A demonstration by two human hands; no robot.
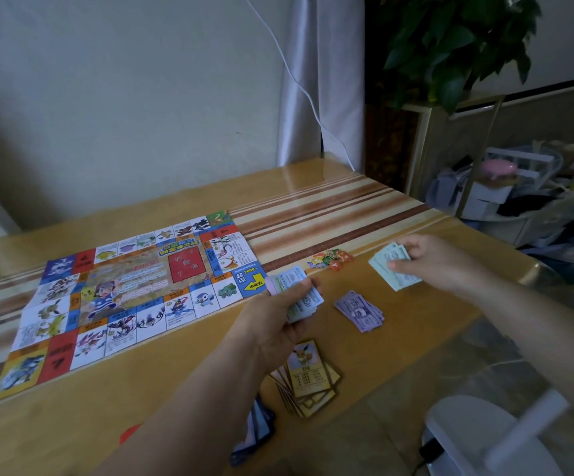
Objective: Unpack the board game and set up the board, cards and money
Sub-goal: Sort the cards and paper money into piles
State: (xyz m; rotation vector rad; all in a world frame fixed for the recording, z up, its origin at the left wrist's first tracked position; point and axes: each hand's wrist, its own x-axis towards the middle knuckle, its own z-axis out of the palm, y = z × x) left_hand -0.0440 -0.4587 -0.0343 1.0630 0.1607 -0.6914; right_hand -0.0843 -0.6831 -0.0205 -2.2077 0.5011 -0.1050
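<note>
Glossy wooden table (175, 389) is carrying the unfolded game board (134, 297), which is lying flat at nine o'clock from the left hand (278, 317), whose curled fingers are gripping a mixed stack of paper money (296, 286). At two o'clock the right hand (430, 262) is pinching a fan of green bills (392, 269) — purple bills (359, 310) are lying at three o'clock, yellow-bordered cards (308, 376) at six.
</note>
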